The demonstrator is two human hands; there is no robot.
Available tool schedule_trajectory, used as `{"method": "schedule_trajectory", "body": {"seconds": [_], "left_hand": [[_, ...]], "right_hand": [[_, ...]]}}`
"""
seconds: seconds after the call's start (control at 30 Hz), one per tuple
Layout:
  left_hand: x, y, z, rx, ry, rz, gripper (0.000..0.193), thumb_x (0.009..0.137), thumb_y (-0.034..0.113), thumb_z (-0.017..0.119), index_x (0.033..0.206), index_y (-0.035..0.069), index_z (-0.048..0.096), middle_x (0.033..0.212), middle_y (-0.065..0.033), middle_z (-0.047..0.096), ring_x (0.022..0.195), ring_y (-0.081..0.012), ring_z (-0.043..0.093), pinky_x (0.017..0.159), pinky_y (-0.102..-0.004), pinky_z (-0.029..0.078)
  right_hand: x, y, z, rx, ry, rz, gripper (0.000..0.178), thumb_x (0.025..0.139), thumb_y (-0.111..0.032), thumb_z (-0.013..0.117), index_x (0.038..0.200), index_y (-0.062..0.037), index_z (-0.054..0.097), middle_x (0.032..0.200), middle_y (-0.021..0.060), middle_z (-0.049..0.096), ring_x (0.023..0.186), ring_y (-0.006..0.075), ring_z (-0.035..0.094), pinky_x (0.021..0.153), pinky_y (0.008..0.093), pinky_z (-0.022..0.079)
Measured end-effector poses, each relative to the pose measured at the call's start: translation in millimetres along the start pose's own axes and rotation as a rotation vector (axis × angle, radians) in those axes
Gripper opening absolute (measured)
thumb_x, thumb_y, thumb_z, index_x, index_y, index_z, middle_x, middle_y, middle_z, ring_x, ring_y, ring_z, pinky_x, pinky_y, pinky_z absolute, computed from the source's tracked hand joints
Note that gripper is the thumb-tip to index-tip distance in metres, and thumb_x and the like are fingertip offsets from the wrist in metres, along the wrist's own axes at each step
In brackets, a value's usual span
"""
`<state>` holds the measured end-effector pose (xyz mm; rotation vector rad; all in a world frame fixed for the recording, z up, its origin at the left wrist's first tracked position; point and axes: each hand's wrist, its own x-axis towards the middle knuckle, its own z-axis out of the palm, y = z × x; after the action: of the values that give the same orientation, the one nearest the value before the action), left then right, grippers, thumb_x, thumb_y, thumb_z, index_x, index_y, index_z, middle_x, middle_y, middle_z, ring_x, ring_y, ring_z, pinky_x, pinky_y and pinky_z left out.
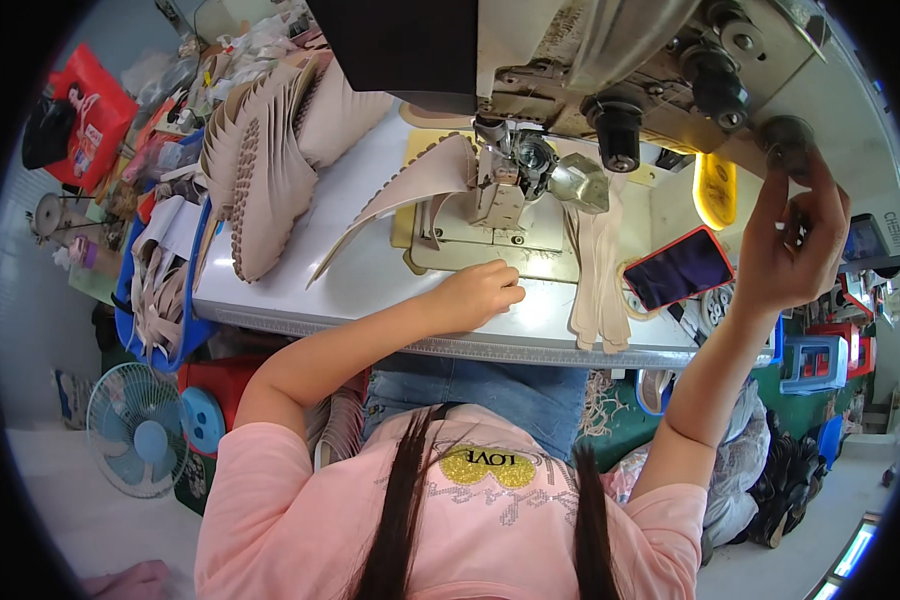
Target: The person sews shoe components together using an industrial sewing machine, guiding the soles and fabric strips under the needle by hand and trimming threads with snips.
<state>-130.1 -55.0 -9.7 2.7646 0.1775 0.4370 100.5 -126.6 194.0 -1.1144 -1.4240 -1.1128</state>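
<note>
A person in a pink shirt (500, 520) and jeans (480, 390) sits at a pale desk (270, 298) with a ruler strip along its front edge. The left hand (482, 297) rests on the desk just in front of the needle area, its fingers curled into a loose fist; whether anything lies inside them cannot be told. To the right of this hand, long beige strips (600, 280) hang slightly over the front edge. Beside them lies a phone (678, 268) in a red case, dark screen up.

The right hand (798, 240) is raised past the phone, thumb and forefinger closed around a dark knob (788, 143) on the sewing machine (585, 60). Two more dark knobs line the machine to the left of that one. Under its head, a beige piece (420, 187) with a scalloped edge curves up from the machine bed and slopes down leftward onto the desk.

Farther left stands a fanned stack (270, 185) of similar pieces. A yellow tray (715, 195) sits behind the phone. Off the desk's left end is a blue bin (170, 335) of scraps, with a red bag (95, 115) farther back.
</note>
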Motion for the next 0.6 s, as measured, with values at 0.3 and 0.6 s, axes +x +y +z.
{"method": "schedule_trajectory", "body": {"seconds": [0.3,0.6], "left_hand": [[-1,4,-14,-0.121,0.502,-0.235,0.022,0.067,-0.001,0.054,0.089,0.002,0.052,0.078,-0.0086,0.055,0.07,-0.024,0.055,0.06,-0.0311,0.045],[10,38,-53,-0.727,0.752,-0.42,0.007,0.079,-0.003,0.048,0.084,-0.001,0.052,0.075,-0.0084,0.058,0.064,-0.0126,0.06,0.056,-0.0229,0.051]], "right_hand": [[1,-6,-23,0.063,0.112,-0.055,0.028,0.065,0.006,0.065,0.091,0.007,0.054,0.063,0.0076,0.054,0.044,0.0062,0.042,0.042,0.0146,0.033],[15,-8,-35,-0.265,0.143,-0.319,0.018,0.082,-0.006,0.045,0.082,0.0016,0.062,0.083,0.0079,0.051,0.066,0.0073,0.048,0.049,0.0167,0.042]]}}
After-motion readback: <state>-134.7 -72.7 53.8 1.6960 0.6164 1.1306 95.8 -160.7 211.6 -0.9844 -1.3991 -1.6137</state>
